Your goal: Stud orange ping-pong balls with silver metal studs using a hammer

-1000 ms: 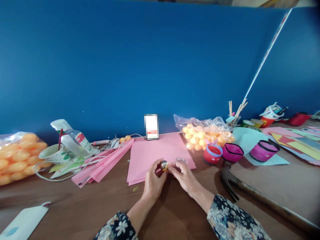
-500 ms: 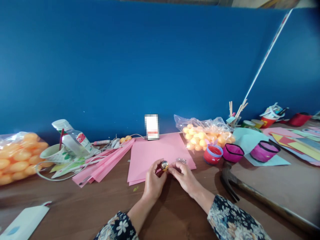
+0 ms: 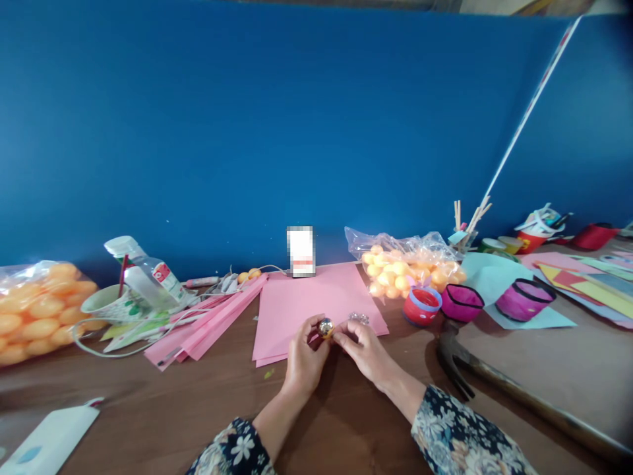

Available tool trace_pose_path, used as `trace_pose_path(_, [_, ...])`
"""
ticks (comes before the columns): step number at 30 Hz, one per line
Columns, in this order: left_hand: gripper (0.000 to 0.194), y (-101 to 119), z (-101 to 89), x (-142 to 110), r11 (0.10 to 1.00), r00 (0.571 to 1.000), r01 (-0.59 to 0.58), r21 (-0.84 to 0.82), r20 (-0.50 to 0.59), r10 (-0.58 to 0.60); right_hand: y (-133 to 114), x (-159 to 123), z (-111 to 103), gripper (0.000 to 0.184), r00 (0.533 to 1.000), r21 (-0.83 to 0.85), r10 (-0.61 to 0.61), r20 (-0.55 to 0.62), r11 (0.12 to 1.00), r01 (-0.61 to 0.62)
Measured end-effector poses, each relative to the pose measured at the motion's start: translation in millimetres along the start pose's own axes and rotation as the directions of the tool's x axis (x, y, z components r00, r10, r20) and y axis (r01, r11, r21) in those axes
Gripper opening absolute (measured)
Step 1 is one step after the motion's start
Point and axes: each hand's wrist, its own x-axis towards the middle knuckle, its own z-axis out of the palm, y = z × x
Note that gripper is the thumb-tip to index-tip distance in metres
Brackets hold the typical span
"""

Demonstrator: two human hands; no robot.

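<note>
My left hand (image 3: 307, 353) is closed, with a small shiny gold-and-silver ball (image 3: 325, 327) between thumb and fingers. Thumb and forefinger of my right hand (image 3: 363, 349) pinch together at the ball's right side. Whatever those fingertips grip is too small to make out. Both hands are over the near edge of a stack of pink paper sheets (image 3: 311, 297). Just beyond my right fingers lies a cluster of small clear or silvery pieces (image 3: 359, 317).
To the right are a bag of orange balls (image 3: 395, 270), a red cup (image 3: 421, 307), purple fabric cups (image 3: 461, 303) and a claw hammer (image 3: 519, 386). On the left stand a plastic bottle (image 3: 148, 270), a paper cup (image 3: 101, 302) and another orange-ball bag (image 3: 44, 310). A blue partition (image 3: 297, 132) rises behind.
</note>
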Motion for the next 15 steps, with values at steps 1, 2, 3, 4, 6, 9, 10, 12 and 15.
trace_pose_path(1, [0.038, 0.0, 0.1, 0.0, 1.0, 1.0, 0.001, -0.005, 0.003, -0.001, 0.2, 0.0, 0.0, 0.018, 1.0, -0.001, 0.0, 0.0, 1.0, 0.0])
trace_pose_path(2, [0.037, 0.2, 0.0, 0.0, 1.0, 1.0, 0.001, -0.007, 0.005, -0.001, 0.4, 0.0, 0.1, 0.018, 1.0, -0.003, 0.0, 0.0, 1.0, 0.0])
trace_pose_path(3, [0.037, 0.5, 0.0, -0.1, 1.0, 1.0, 0.001, -0.006, 0.008, -0.001, 0.6, -0.1, 0.1, 0.018, 1.0, -0.004, -0.001, 0.0, 1.0, 0.001])
trace_pose_path(4, [0.037, 0.7, -0.2, -0.3, 1.0, 1.0, 0.002, -0.001, 0.008, -0.002, 0.7, -0.2, 0.0, 0.018, 1.0, -0.005, -0.002, -0.001, 1.0, 0.002])
trace_pose_path(6, [0.037, 0.9, -0.3, -0.5, 1.0, 1.0, 0.001, 0.01, 0.007, -0.001, 0.8, -0.7, 0.0, 0.017, 1.0, -0.006, -0.003, -0.002, 1.0, 0.003])
trace_pose_path(9, [0.037, 1.0, -0.2, -0.5, 1.0, 1.0, -0.002, 0.019, -0.002, 0.002, 1.1, -1.4, 0.5, 0.017, 1.0, -0.01, 0.0, -0.001, 1.0, 0.0])
trace_pose_path(10, [0.036, 1.2, -0.1, -0.6, 1.0, 1.0, -0.002, 0.022, -0.002, 0.002, 1.3, -1.7, 0.8, 0.017, 1.0, -0.01, -0.002, -0.003, 1.0, 0.002])
trace_pose_path(12, [0.035, 2.1, 0.2, -0.6, 1.0, 1.0, 0.001, 0.028, 0.003, -0.001, 1.5, -2.1, 1.6, 0.017, 1.0, -0.008, -0.007, -0.014, 1.0, 0.007])
trace_pose_path(15, [0.035, 3.6, 0.4, -0.7, 1.0, 1.0, 0.003, 0.03, 0.014, -0.004, 1.0, -2.5, 2.4, 0.018, 1.0, -0.017, -0.009, -0.015, 1.0, 0.009])
